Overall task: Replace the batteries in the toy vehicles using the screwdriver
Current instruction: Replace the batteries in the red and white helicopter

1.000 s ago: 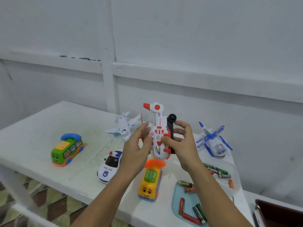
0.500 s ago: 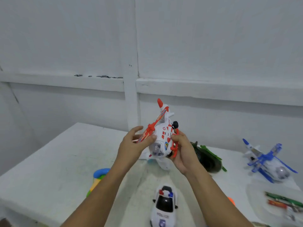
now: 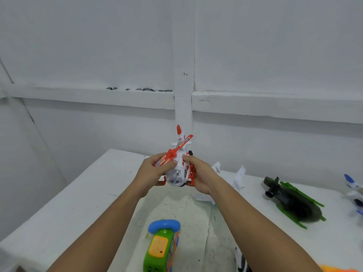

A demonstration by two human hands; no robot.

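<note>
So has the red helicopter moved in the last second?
Yes. The helicopter went left: it was held to the right of the white plane on the table, and now it is left of it, turned rotor-up.

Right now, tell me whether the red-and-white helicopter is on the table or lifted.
Lifted: the left hand and right hand grip the helicopter above the table, rotor side up.
</note>
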